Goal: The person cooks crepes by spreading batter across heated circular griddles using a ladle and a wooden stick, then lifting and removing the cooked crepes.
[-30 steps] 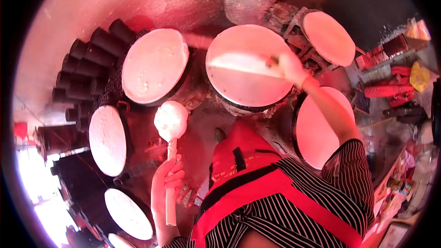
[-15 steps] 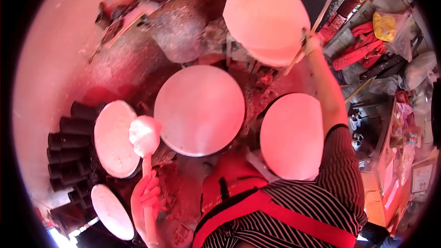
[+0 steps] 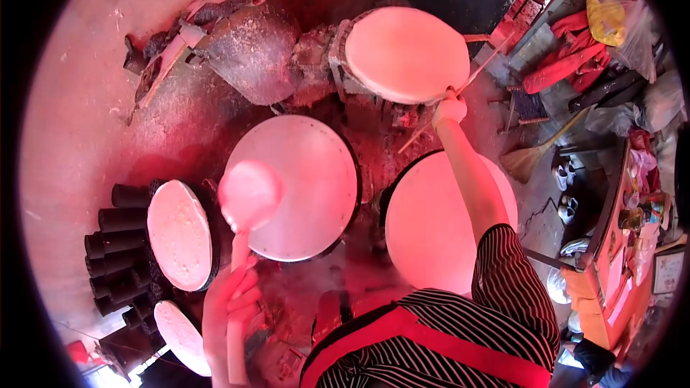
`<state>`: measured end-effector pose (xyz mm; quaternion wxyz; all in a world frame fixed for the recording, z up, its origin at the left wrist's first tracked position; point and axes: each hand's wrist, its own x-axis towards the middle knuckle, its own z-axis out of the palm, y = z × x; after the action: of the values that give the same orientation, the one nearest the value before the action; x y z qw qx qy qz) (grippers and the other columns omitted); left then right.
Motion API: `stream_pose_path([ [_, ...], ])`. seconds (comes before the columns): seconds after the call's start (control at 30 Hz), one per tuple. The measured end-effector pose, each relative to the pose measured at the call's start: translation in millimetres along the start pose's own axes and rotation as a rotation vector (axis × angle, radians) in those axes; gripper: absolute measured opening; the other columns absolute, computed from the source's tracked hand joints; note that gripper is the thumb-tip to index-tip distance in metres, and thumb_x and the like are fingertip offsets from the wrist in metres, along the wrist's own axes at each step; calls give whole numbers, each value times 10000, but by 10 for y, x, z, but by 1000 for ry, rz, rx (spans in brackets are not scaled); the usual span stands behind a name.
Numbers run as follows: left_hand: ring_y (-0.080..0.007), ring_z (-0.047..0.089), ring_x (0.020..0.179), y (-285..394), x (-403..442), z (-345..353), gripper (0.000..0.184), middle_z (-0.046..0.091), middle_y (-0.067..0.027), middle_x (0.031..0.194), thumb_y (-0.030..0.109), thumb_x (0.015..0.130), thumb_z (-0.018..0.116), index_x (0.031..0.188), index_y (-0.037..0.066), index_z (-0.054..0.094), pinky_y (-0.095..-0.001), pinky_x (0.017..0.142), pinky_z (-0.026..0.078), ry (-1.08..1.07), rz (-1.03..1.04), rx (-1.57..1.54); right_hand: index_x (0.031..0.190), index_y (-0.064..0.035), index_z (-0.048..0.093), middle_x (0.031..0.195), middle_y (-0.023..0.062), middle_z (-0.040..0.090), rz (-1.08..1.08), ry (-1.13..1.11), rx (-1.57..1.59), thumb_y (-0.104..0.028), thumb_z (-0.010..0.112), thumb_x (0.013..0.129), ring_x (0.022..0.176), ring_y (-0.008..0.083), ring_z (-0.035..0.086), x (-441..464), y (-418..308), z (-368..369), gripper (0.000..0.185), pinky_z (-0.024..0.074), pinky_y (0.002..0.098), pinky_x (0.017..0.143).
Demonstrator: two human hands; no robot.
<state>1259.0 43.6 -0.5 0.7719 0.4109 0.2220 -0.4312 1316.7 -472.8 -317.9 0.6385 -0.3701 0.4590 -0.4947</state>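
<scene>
Around the wooden handle of a ladle (image 3: 251,192) my left hand (image 3: 231,300) is closed; the blurred, whitish bowl hangs over the left edge of the middle round griddle (image 3: 316,172). My right hand (image 3: 451,110) grips a long thin stick (image 3: 483,67) at the near right edge of a pale round sheet (image 3: 407,54), at the far side. Whether my fingers also touch that sheet I cannot tell. Below my right forearm lies another pale round surface (image 3: 424,230). To the left, a round griddle (image 3: 180,237) carries a bubbly pale layer.
Stacked black cylinders (image 3: 118,244) stand by the left wall. Another pale disc (image 3: 181,338) is at lower left. A dusty rounded metal vessel (image 3: 251,50) sits at the back. On the right are a broom (image 3: 528,162), shoes (image 3: 564,172) and a cluttered orange table (image 3: 586,291).
My right hand and stick have moved left and nearer. The far pale sheet has lowered and looks smaller and rounder. The ladle has shifted right, from beside the left griddle to over the middle one.
</scene>
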Motion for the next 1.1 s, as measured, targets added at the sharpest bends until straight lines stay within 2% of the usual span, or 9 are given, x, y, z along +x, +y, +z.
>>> stream_pose_path([
  [0.17, -53, 398, 421, -73, 894, -101, 339, 449, 21, 613, 102, 876, 493, 1206, 23, 488, -210, 335, 295, 76, 89, 752, 967, -116, 534, 590, -20, 444, 408, -489, 108, -275, 554, 896, 413, 115, 426, -1365, -427, -643, 176, 334, 276, 370],
  [0.27, -208, 559, 523, -224, 1955, -604, 297, 521, -59, 608, 93, 831, 511, 1120, 38, 551, -320, 452, 427, 176, 672, 1425, 1113, -153, 538, 613, -42, 460, 663, -716, 10, -364, 490, 935, 431, 83, 433, -2174, -498, -998, 281, 317, 233, 384],
  [0.3, -254, 598, 579, -212, 2267, -754, 280, 530, -82, 598, 75, 817, 506, 1087, 55, 578, -352, 510, 456, 201, 988, 1621, 1199, -156, 512, 667, -1, 509, 556, -750, -63, -335, 489, 936, 480, 125, 483, -2488, -489, -1110, 319, 360, 269, 416],
  [0.33, -299, 599, 640, -161, 2351, -729, 250, 550, -98, 648, 66, 804, 510, 1045, 56, 574, -383, 553, 463, 277, 979, 1624, 1286, -160, 486, 722, 40, 557, 448, -781, -136, -305, 487, 936, 529, 166, 534, -2781, -468, -1223, 379, 403, 304, 449],
  [0.43, -379, 599, 772, -46, 2453, -744, 152, 585, -121, 768, 49, 781, 522, 926, 61, 565, -450, 636, 474, 448, 1078, 1646, 1386, -180, 401, 865, 126, 587, -606, -660, -914, -244, 501, 920, 697, 282, 593, -3431, -230, -1509, 481, 478, 387, 626],
  [0.57, -333, 588, 778, 297, 2435, -976, 41, 557, -82, 809, 55, 771, 548, 800, 79, 563, -447, 622, 459, 595, 1394, 1764, 1405, -181, 372, 845, 154, 550, -292, -663, -1265, -218, 517, 912, 808, 314, 589, -4186, -14, -1587, 515, 465, 408, 793],
  [0.7, -247, 537, 698, 912, 2290, -1126, 40, 489, -37, 720, 92, 718, 551, 682, 108, 558, -379, 613, 416, 614, 1893, 1837, 1382, -195, 412, 652, 51, 470, -139, -645, -626, -240, 506, 931, 565, 164, 530, -4408, 509, -1023, 464, 445, 336, 543],
  [0.87, -253, 540, 751, 1409, 1837, -1250, 49, 504, -51, 736, 81, 727, 571, 680, 94, 576, -387, 649, 399, 564, 1940, 1772, 1337, -227, 478, 583, -70, 393, 551, -670, -105, -256, 512, 936, 376, 61, 342, -4585, 137, -655, 403, 274, 227, 359],
  [1.1, -348, 578, 688, 1141, 1474, -2242, 56, 584, -125, 722, 129, 766, 604, 774, 77, 626, -430, 626, 458, 407, 1388, 1599, 1290, -226, 516, 545, -61, 382, 372, -392, -51, -235, 527, 931, 383, 58, 333, -5044, 670, -824, 359, 247, 220, 350],
])
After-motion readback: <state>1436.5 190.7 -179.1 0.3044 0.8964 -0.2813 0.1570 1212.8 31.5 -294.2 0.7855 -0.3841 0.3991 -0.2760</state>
